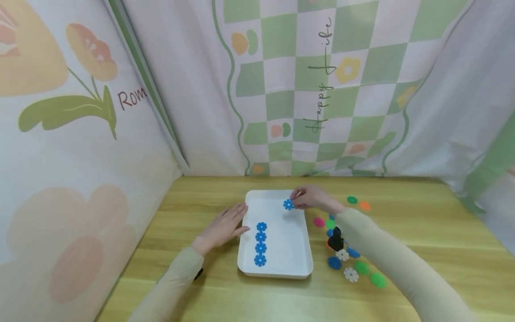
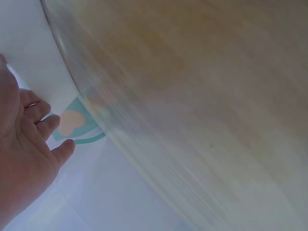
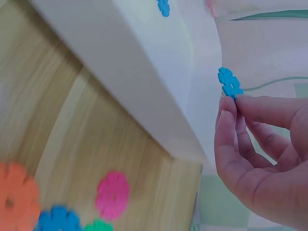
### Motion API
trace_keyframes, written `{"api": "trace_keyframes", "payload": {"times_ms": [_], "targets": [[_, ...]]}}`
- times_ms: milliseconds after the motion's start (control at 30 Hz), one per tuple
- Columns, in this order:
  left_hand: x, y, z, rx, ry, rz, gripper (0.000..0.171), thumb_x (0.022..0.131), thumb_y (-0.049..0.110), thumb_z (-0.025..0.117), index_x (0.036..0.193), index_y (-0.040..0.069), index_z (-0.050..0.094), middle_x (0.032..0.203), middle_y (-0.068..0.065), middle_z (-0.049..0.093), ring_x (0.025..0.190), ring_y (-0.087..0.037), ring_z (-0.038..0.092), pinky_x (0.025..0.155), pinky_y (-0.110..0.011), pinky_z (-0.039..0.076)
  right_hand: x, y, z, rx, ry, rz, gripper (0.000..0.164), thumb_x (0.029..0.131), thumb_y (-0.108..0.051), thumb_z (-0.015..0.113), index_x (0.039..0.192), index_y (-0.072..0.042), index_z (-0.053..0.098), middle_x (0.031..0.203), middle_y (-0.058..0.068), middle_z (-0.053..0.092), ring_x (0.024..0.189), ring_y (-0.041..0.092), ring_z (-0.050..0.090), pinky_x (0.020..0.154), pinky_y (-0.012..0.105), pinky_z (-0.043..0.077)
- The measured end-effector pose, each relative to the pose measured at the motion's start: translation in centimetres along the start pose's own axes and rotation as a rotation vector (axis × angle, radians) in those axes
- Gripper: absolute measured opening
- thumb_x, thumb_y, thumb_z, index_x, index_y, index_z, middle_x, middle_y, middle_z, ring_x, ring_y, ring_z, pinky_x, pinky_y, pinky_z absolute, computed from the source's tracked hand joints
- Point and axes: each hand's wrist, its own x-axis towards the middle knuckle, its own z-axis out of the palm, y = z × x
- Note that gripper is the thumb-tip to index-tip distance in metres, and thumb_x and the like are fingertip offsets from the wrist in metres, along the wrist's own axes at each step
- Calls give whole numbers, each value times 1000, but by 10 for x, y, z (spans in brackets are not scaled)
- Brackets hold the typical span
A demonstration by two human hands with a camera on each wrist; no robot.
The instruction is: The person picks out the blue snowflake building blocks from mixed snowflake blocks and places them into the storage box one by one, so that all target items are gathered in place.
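Between thumb and fingers my right hand [image 1: 309, 197] pinches a blue notched disc [image 1: 288, 205], a snowflake-shaped building piece. In the head view it hangs over the far right part of a white tray [image 1: 281, 270]; the right wrist view shows the same blue disc [image 3: 230, 83] near its edge. A column of several blue discs [image 1: 260, 247] lies on the tray's left side. My left hand [image 1: 223, 226] rests at the tray's left rim, fingers extended and thumb reaching over the edge. The left wrist view shows that hand [image 2: 30, 134] holding nothing.
Right of the tray, partly under my right forearm, lie scattered discs: white [image 1: 351, 274], green [image 1: 378, 280], blue [image 1: 334, 263], pink [image 1: 319, 222] and orange [image 1: 365, 205]. A dark green disc [image 1: 352, 200] lies farther back. A patterned curtain [image 1: 281, 89] stands behind the wooden table [image 1: 209, 295].
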Motion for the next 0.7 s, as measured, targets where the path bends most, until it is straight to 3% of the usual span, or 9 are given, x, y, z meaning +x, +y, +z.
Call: {"api": "trace_keyframes", "payload": {"times_ms": [133, 367, 700], "targets": [[0, 0, 0, 1, 4, -3, 73, 104, 55, 35, 159, 9, 19, 167, -8, 19, 154, -26, 23, 125, -50, 26, 13, -7, 13, -23, 2, 16, 17, 94, -10, 64, 104, 3, 66, 93, 12, 73, 82, 15, 69, 78, 27, 59], [0, 1, 1, 4, 9, -6, 73, 104, 56, 34, 159, 9, 20, 166, -8, 20, 154, -26, 24, 124, -50, 26, 27, -14, 37, -49, -6, 24, 13, 93, -9, 66, 100, 1, 68, 91, 12, 73, 82, 21, 71, 80, 34, 61], [2, 1, 2, -1, 2, -14, 73, 104, 55, 35, 159, 10, 20, 166, -7, 20, 154, -25, 24, 124, -49, 26, 39, -22, 64, -45, 27, 96, 5, 90, -6, 69, 89, -1, 68, 78, 6, 68, 67, 13, 65, 70, 27, 61]]}}
